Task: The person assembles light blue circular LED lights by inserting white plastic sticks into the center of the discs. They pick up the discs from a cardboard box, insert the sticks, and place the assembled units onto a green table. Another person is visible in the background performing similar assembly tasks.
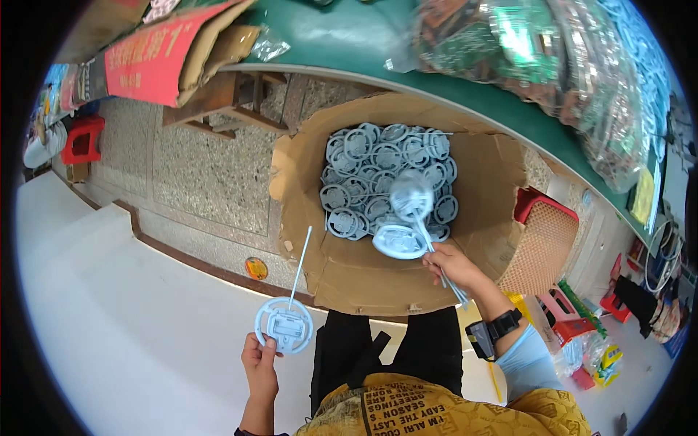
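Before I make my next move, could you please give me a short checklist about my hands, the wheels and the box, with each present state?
1. Left hand grips one wheel by its rim: ok.
2. That wheel's rod is clear of the box: cannot tell; they overlap in this view.
3. Right hand holds several rods: ok.
4. Wheels on those rods can be counted: not ok; they overlap and one part is blurred.
5. Box is open on top, pile inside: ok.

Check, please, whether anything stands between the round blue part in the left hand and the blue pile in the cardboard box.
Yes: the box's near-left cardboard wall stands between the round blue part and the blue pile.
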